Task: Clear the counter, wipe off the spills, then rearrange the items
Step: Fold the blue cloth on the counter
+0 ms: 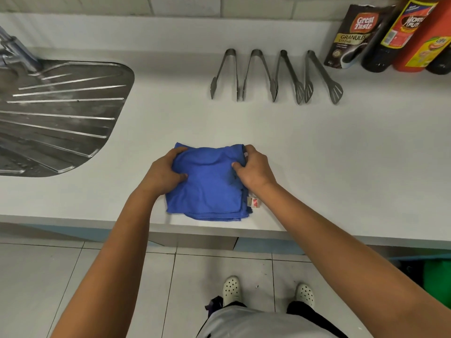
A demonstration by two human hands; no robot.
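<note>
From your head view, your left hand (168, 170) and right hand (253, 167) grip the folded blue cloth (207, 186) near the counter (341, 167) edge, fingers curled. Tongs (275, 76) are lined up. You seem to be tidying; next, put the cloth away.

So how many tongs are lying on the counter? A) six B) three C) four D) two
C: four metal tongs lie side by side on the counter, beyond the blue cloth that both hands grip, left hand and right hand.
</note>
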